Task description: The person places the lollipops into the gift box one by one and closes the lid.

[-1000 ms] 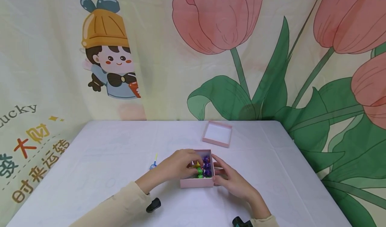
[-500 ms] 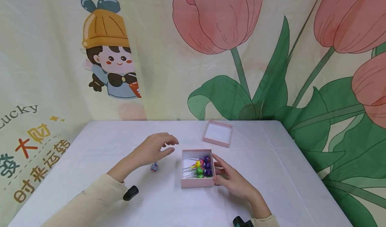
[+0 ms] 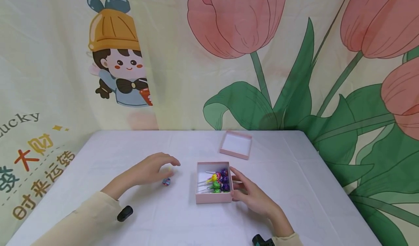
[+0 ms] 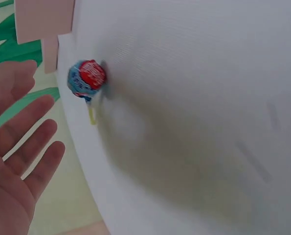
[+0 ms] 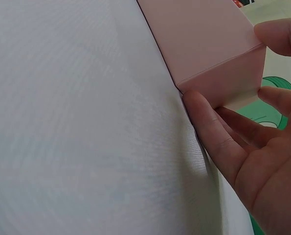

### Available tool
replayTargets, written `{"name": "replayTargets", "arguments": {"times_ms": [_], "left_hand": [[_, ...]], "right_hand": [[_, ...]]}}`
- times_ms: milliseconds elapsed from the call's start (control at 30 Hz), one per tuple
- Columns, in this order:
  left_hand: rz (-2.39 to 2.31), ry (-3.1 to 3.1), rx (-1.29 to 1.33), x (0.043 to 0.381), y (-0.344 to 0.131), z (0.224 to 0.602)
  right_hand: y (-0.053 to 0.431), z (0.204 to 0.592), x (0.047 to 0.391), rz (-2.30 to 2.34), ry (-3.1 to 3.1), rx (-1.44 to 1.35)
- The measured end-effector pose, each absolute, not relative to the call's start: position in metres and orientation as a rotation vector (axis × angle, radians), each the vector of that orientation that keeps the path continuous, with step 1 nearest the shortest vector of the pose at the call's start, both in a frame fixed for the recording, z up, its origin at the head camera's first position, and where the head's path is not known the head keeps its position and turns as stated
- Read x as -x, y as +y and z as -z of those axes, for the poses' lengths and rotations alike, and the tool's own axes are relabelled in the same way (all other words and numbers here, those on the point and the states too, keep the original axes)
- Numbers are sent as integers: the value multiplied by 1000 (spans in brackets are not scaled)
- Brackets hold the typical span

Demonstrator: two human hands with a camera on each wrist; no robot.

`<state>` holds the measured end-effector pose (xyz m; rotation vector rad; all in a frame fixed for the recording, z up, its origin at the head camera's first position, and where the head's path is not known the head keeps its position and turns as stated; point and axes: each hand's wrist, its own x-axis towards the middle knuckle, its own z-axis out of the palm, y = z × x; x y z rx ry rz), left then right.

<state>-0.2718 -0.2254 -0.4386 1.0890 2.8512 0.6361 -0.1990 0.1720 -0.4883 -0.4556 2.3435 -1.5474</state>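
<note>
A lollipop in a blue and red wrapper lies on the table; in the left wrist view the lollipop shows a yellow stick. My left hand hovers beside and partly over it, fingers relaxed and holding nothing. In the left wrist view a gap separates the left hand from the candy. An uncovered pink box holds several lollipops in purple, green, yellow and red wrappers. Against its right side rests my right hand, fingers fairly straight; in the right wrist view fingertips touch the box.
Behind the box lies a pink lid, white inside up. Both stand on a white-covered table. A printed cloth with tulips and a cartoon figure hangs at the back.
My left hand has come out of the box and moved left toward the lone lollipop. A yellow-wrapped lollipop now lies uncovered in the box. The right hand has stayed at the box's side.
</note>
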Motion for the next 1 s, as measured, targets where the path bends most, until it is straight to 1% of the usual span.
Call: {"name": "replayTargets", "arguments": {"times_ms": [400,733,1000], "left_hand": [[-613,2773,-1092,265,-245,451],[-547,2836,-1176,261,-252,458],[-532,2883,-1188,257,-253,460]], "right_hand": [[171,486,198,1545,2349,441],[171,487,198,1560,2341,427],[171,487,198,1563,2339,416]]}}
